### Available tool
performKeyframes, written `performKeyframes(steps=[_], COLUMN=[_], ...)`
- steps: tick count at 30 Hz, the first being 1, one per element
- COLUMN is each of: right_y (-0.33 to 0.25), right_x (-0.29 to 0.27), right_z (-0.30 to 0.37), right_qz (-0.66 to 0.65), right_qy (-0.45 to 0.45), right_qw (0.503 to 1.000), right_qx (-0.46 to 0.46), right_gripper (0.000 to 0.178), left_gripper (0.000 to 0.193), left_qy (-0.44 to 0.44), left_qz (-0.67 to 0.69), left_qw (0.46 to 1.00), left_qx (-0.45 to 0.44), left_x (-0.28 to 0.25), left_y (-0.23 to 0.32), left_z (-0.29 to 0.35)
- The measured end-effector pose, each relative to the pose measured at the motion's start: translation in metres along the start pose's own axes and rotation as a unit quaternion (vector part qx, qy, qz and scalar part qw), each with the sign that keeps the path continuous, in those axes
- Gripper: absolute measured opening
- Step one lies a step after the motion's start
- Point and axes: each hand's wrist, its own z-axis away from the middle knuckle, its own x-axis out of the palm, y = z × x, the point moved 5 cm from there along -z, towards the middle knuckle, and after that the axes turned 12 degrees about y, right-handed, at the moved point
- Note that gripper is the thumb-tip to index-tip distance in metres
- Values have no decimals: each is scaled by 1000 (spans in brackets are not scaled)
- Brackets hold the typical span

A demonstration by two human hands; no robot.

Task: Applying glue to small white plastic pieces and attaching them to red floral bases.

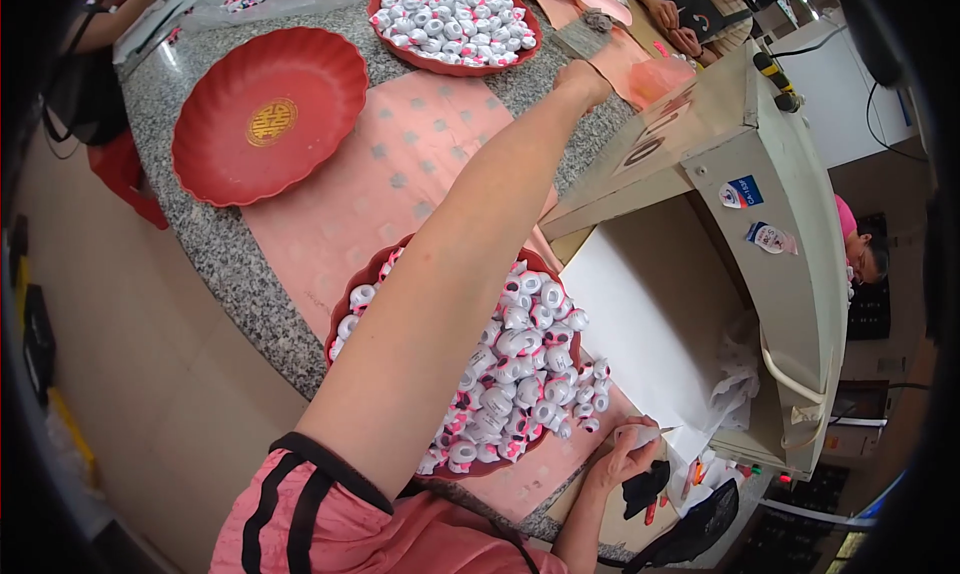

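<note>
My left arm reaches across the counter, and my left hand is closed at its far end. It is beside a grey block with a crumpled grey cloth on it; what its fingers hold, if anything, is hidden. Under that forearm, a red scalloped tray is heaped with small white molded pieces with pink and black marks. At lower right, my right hand pinches a small pale piece with a thin pointed tip; its kind is unclear.
A bare red tray and another filled red tray stand on the granite counter. Pink paper lies under them. A grey open-fronted cabinet stands at right. Other people sit across the counter.
</note>
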Motion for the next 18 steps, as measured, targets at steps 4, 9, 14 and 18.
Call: performKeyframes(steps=[4,9,14,18], right_y=[0,1,2,3], right_x=[4,3,0,0], right_z=[2,3,3,2], right_qz=[-6,0,5,2], right_qy=[-10,-5,-1,-7], right_qw=[1000,1000,1000,1000], right_qx=[8,4,7,10], right_gripper=[23,22,22,22], left_gripper=[21,20,21,22], left_qy=[10,22,20,19], left_qz=[10,19,32,47], left_qw=[1000,999,999,998], left_qx=[-18,-30,-36,-36], left_x=[-3,1,4,8], left_y=[-3,-3,0,3], left_z=[-4,-9,-1,-1])
